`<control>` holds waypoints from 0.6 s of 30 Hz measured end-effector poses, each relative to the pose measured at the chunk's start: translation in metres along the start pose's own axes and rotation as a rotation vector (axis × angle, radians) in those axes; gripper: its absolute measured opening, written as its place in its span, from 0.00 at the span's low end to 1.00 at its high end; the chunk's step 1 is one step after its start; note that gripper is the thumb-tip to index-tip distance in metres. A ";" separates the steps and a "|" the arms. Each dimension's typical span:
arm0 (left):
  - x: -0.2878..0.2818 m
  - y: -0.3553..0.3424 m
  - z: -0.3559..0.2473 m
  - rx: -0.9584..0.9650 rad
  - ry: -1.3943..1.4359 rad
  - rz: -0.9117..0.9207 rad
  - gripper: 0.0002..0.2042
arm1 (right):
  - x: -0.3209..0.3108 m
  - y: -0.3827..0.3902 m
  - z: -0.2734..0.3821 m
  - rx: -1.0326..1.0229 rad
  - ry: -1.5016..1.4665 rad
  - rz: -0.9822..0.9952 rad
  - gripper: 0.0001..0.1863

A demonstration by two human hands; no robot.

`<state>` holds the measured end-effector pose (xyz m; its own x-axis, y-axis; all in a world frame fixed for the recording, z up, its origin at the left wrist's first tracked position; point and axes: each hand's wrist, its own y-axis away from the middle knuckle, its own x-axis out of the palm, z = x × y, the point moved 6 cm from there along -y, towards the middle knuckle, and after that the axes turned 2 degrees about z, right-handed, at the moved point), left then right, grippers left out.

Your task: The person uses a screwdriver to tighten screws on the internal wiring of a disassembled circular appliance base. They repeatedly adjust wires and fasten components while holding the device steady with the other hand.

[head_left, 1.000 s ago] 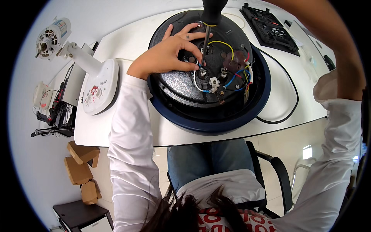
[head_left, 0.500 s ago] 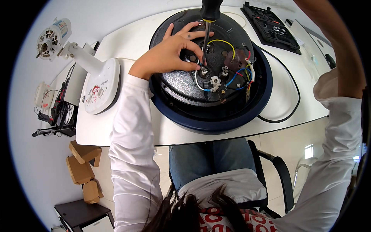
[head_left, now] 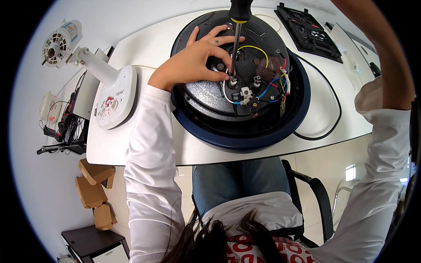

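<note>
My left hand [head_left: 195, 63] reaches across the black round metal base of an appliance [head_left: 210, 98]. Its thumb and index finger close around the lower shaft of a screwdriver [head_left: 237, 44], while the other fingers spread over the metal. The screwdriver stands nearly upright, its black and yellow handle cut off by the upper edge and its tip at a small metal terminal [head_left: 233, 82]. A white wire [head_left: 226, 94] curves beside the thumb. My right forearm [head_left: 394, 65] rises out of the picture at the upper right; the right hand is hidden from view.
Blue, red and yellow wires [head_left: 276, 85] run over the base, which sits in a dark blue ring-shaped housing [head_left: 245, 144]. A black cord [head_left: 340, 105] loops at right, below an open tool case [head_left: 309, 33]. A white fan stand [head_left: 116, 96] is at left. Cardboard boxes [head_left: 90, 193] lie below.
The base and my left hand have shifted very slightly to the right in the picture. The screwdriver keeps its place at the terminal.
</note>
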<state>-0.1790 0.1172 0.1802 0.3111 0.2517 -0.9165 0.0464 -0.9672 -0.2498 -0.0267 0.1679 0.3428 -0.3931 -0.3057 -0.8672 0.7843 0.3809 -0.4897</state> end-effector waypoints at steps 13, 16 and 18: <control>0.001 0.006 0.001 -0.019 -0.015 -0.020 0.03 | 0.013 0.000 0.007 0.060 0.144 -0.243 0.22; 0.001 0.009 0.001 -0.018 -0.008 -0.040 0.03 | 0.014 -0.001 0.007 0.101 0.098 -0.159 0.23; 0.000 -0.005 -0.005 0.028 0.008 -0.049 0.03 | -0.010 -0.001 0.001 0.103 -0.048 -0.045 0.24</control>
<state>-0.1748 0.1222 0.1832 0.3165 0.2982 -0.9005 0.0349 -0.9523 -0.3031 -0.0233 0.1700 0.3524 -0.4079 -0.3626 -0.8379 0.8124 0.2747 -0.5143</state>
